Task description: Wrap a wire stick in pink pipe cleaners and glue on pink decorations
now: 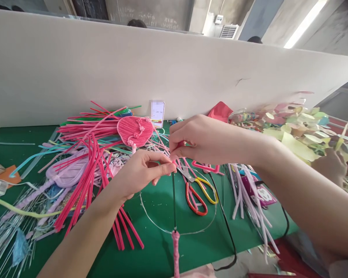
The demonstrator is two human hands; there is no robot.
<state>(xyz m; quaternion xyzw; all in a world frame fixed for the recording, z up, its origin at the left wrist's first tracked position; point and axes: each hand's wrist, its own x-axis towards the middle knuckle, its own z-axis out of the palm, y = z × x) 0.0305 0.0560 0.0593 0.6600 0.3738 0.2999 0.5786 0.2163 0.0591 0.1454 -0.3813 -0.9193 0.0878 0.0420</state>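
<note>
My left hand [142,172] pinches the top of a thin dark wire stem [174,200] that runs down to a part wrapped in pink pipe cleaner [176,247]. A thin wire hoop [150,218] curves out from the stem over the green mat. My right hand [197,139] is closed in a pinch right beside the left fingertips, on a bit of pink pipe cleaner at the stem's top. Just beyond the hands lie scissors [195,189] with red and yellow handles. A finished pink pipe-cleaner fan [135,130] lies behind my left hand.
A heap of pink pipe cleaners [87,162] covers the left of the green mat [156,247]. White pipe cleaners [246,200] and a black cable [226,227] lie right. Coloured paper leaves [301,131] pile at far right, where another person's hand [330,166] works. A white partition [104,69] stands behind.
</note>
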